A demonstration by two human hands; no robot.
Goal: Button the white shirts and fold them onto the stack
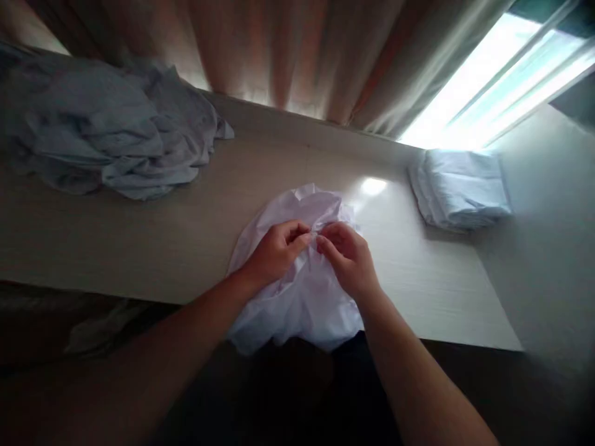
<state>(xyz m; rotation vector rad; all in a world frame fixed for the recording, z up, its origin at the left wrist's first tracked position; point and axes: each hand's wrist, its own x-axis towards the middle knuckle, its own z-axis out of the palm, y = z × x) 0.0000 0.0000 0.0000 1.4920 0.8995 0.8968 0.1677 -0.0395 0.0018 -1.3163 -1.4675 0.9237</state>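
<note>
Cloth (304,310) pinched at the near edge of the counter (139,248)

You have the white cloth in front of you, bunched on the counter, its lower part reaching past the near edge toward your dark clothing. Your left hand (276,251) and right hand (348,251) are both narrowed to a thumb-and-finger pinch on the gathered upper part, fingertips almost meeting. What exactly sits between them, fold or seam, is too small and blurred to tell.

Around it: a loose cloth heap (116,127) toward the far left corner; a folded stack (465,189) near the far right corner, beside the wall (543,241).

Risks, judged from this view: the hold is small, so a slight opening of either hand could lose the pinched bit among the creases. If both let go, the overhang could drag the cloth off the near edge. Your left wrist lies close over the fabric and might rub it askew. Pulling your hands apart too hard could strain the material.
</note>
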